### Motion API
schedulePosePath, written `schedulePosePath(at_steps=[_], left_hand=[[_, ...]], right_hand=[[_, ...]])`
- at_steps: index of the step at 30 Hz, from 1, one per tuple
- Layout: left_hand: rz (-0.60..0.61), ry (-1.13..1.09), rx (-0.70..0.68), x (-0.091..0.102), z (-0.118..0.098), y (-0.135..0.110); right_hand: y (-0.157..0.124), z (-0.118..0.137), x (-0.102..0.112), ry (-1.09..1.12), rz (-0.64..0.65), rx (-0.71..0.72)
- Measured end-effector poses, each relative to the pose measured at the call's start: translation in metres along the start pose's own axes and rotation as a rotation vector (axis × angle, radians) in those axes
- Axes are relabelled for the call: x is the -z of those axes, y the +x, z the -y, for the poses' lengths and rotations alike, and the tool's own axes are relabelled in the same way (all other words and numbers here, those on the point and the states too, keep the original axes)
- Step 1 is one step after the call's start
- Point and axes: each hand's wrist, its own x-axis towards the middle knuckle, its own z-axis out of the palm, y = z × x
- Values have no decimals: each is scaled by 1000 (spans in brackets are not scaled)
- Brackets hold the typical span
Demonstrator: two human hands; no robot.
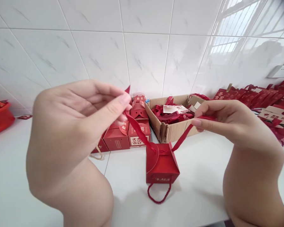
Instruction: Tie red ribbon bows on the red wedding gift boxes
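"What are the hands doing?"

"The left hand [78, 119] pinches one end of a red ribbon [139, 130] between thumb and fingers; the right hand [236, 123] pinches the other. Both are raised and spread well apart."

"And the box?"

"A small red box [162, 167] sits upright between and below them, on a white tabletop [130, 195]. The ribbon rises in a V from its top left and right edges. A dark red cord handle [159, 202] loops from its front side, towards the viewer."

"Where is there room?"

"White surface stretches left, right and in front of it. Behind its left edge stand larger red boxes [117, 140]; behind it, near, is an open cardboard carton [180, 135] of ribbons. A tiled wall [104, 56] bounds the back."
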Motion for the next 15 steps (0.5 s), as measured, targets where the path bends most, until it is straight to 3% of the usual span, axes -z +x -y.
schedulePosePath(at_steps=[2,6,10,15], left_hand=[[-52,-46,-64,-5,-11,3],[42,-59,-35,-9,-23,7],[-121,-164,-89,-12,-21,5],[-135,-189,-88,-11,-16,7]], right_hand=[[-1,0,-1,65,-25,-1],[-2,-2,-2,147,-74,3],[0,-5,-3,241,-103,35],[0,-11,12,273,50,108]])
